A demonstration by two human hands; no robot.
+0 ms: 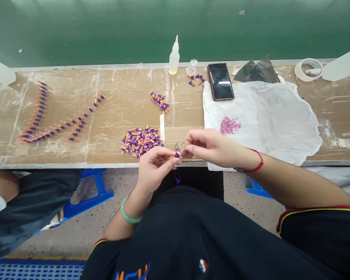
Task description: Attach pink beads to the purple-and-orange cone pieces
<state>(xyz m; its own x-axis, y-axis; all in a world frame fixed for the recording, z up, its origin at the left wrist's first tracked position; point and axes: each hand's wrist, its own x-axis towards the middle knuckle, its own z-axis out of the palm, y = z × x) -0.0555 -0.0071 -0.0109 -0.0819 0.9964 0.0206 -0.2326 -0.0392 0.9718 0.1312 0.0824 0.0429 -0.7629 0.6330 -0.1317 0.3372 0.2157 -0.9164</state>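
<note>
Near the table's front edge, my left hand pinches a small purple-and-orange figurine piece between thumb and fingertips. Close beside it on the right, my right hand has its thumb and forefinger pressed together; whatever they hold is too small to make out. A small clear round object lies partly behind the right fingertips. Left of my hands is a heap of similar purple, orange and pink pieces. To the right, tiny pink bits lie on a white cloth.
The cardboard-covered table also bears rows of pieces at left and a smaller cluster. A dropper bottle, small clear cup, phone and tape roll stand along the back. Another person's leg is at left.
</note>
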